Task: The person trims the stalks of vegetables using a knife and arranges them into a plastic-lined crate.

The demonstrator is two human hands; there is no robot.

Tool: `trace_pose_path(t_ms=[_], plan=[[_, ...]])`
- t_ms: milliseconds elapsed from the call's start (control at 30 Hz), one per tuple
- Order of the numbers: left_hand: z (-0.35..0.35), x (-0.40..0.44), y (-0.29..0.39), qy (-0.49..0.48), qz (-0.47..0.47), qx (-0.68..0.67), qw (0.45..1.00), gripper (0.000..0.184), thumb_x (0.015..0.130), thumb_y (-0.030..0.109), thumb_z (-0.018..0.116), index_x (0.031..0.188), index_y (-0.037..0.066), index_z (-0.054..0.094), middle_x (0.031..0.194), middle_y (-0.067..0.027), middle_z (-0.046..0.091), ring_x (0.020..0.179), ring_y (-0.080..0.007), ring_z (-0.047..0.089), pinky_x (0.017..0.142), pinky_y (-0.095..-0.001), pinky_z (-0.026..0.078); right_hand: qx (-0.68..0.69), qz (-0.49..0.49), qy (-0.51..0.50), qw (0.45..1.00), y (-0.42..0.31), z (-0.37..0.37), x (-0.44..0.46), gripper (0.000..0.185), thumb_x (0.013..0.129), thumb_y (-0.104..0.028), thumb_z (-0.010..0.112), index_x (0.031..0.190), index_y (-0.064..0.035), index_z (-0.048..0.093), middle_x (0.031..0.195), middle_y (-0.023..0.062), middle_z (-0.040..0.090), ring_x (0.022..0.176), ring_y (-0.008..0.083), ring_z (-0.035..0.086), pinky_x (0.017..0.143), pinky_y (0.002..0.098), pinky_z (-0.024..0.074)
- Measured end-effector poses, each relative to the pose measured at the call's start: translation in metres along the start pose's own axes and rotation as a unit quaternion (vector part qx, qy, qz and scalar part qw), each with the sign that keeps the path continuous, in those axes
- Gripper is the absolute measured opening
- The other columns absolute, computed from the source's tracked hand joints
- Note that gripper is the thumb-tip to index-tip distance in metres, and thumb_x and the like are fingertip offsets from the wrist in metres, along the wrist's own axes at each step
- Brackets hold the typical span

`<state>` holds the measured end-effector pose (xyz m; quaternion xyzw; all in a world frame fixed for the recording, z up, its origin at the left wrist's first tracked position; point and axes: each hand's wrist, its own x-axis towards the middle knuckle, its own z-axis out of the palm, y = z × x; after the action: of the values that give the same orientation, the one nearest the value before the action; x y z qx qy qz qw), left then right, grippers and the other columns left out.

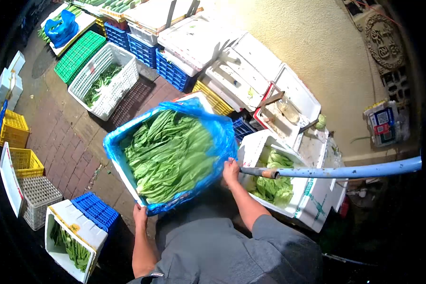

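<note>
A white foam box lined with a blue plastic bag holds a thick layer of long green leafy vegetables. My left hand is closed on the box's near left corner. At the right side, my right hand grips the edge where the blue bag folds over. Both arms reach forward from my body, and the box is in front of me. The underside of the box is hidden.
A pale blue pole extends from the right towards my right hand. Beside it stands a foam box of greens. A white basket lies beyond, crates and foam boxes line the wall, and an open box sits lower left.
</note>
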<state>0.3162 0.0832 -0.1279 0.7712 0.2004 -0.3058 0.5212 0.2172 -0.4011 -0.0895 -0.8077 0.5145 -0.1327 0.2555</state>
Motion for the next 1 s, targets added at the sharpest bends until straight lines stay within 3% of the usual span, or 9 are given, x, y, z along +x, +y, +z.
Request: trace_pose_path(t_ms=[133, 267, 533, 600, 667, 767, 867, 900, 1000], plan=[[0.01, -0.019, 0.029, 0.03, 0.007, -0.01, 0.999, 0.037, 0.081, 0.018, 0.062, 0.11, -0.003, 0.063, 0.095, -0.0136, 0.068, 0.087, -0.0224, 0.064, 0.078, -0.0358, 0.05, 0.068, -0.001, 0.079, 0.995, -0.003, 0.007, 0.018, 0.039, 0.087, -0.019, 0.065, 0.117, 0.0055, 0.059, 0.105, 0.0267, 0.064, 0.1, 0.0409, 0.061, 0.092, 0.0448, 0.0459], [0.004, -0.022, 0.04, 0.058, -0.022, 0.11, 0.992, 0.041, 0.078, 0.022, 0.06, 0.11, -0.003, 0.064, 0.099, -0.0206, 0.07, 0.09, -0.0286, 0.068, 0.08, -0.0385, 0.051, -0.003, 0.026, -0.043, 0.999, -0.001, 0.008, 0.05, 0.044, 0.092, -0.014, 0.06, 0.126, 0.0127, 0.051, 0.121, 0.0319, 0.06, 0.114, 0.0434, 0.057, 0.102, 0.0457, 0.0424], [0.023, -0.003, 0.009, 0.118, -0.035, 0.087, 0.989, 0.042, 0.075, 0.021, 0.065, 0.11, -0.003, 0.065, 0.106, -0.0273, 0.068, 0.102, -0.0428, 0.065, 0.091, -0.0482, 0.05, -0.09, 0.03, -0.087, 0.992, 0.01, 0.029, 0.089, 0.038, 0.085, -0.019, 0.053, 0.107, 0.0095, 0.064, 0.108, 0.0328, 0.066, 0.101, 0.0486, 0.062, 0.093, 0.0492, 0.0475], [0.026, -0.006, 0.016, 0.152, -0.004, 0.095, 0.984, 0.043, 0.075, 0.02, 0.066, 0.11, -0.005, 0.064, 0.104, -0.0287, 0.067, 0.1, -0.0457, 0.064, 0.091, -0.049, 0.05, -0.126, 0.146, -0.08, 0.978, -0.019, 0.016, 0.085, 0.038, 0.084, -0.013, 0.052, 0.112, 0.011, 0.061, 0.111, 0.0322, 0.065, 0.102, 0.0476, 0.061, 0.094, 0.0474, 0.0473], [0.028, -0.009, 0.018, 0.147, -0.02, 0.115, 0.982, 0.042, 0.076, 0.018, 0.066, 0.11, -0.006, 0.062, 0.1, -0.0301, 0.066, 0.097, -0.048, 0.063, 0.09, -0.0502, 0.05, -0.069, 0.021, -0.041, 0.997, 0.052, 0.039, 0.104, 0.041, 0.083, -0.01, 0.051, 0.117, 0.0109, 0.058, 0.115, 0.032, 0.064, 0.105, 0.0465, 0.06, 0.097, 0.0457, 0.046], [0.034, -0.001, 0.005, 0.156, 0.013, 0.087, 0.984, 0.042, 0.077, 0.015, 0.064, 0.112, -0.007, 0.059, 0.098, -0.0314, 0.065, 0.095, -0.0487, 0.063, 0.086, -0.0516, 0.049, 0.011, 0.096, -0.125, 0.987, 0.015, 0.022, 0.093, 0.05, 0.083, -0.008, 0.05, 0.13, 0.0096, 0.051, 0.127, 0.03, 0.059, 0.112, 0.0439, 0.058, 0.102, 0.043, 0.042], [0.03, -0.01, 0.027, 0.143, 0.01, 0.093, 0.985, 0.042, 0.078, 0.013, 0.06, 0.114, -0.009, 0.056, 0.1, -0.0328, 0.065, 0.095, -0.0494, 0.064, 0.085, -0.0517, 0.05, 0.001, 0.108, -0.091, 0.99, 0.079, 0.049, 0.118, 0.05, 0.084, -0.008, 0.049, 0.131, 0.0087, 0.051, 0.129, 0.0304, 0.058, 0.113, 0.0445, 0.058, 0.103, 0.0426, 0.0413], [0.03, -0.008, 0.023, 0.146, 0.013, 0.102, 0.984, 0.042, 0.079, 0.013, 0.06, 0.114, -0.009, 0.056, 0.099, -0.0333, 0.065, 0.095, -0.0496, 0.064, 0.085, -0.0518, 0.05, -0.092, 0.046, -0.065, 0.993, 0.079, 0.05, 0.115, 0.046, 0.085, -0.009, 0.048, 0.127, 0.0078, 0.056, 0.123, 0.0308, 0.061, 0.113, 0.045, 0.058, 0.103, 0.0428, 0.0411], [0.027, 0.005, 0.015, 0.147, 0.019, 0.134, 0.98, 0.041, 0.079, 0.013, 0.06, 0.113, -0.01, 0.056, 0.099, -0.0346, 0.065, 0.094, -0.0501, 0.064, 0.084, -0.0523, 0.05, -0.053, 0.085, -0.121, 0.987, 0.044, 0.033, 0.102, 0.042, 0.085, -0.012, 0.048, 0.119, 0.0075, 0.061, 0.115, 0.0314, 0.064, 0.11, 0.0474, 0.059, 0.1, 0.0452, 0.043]])
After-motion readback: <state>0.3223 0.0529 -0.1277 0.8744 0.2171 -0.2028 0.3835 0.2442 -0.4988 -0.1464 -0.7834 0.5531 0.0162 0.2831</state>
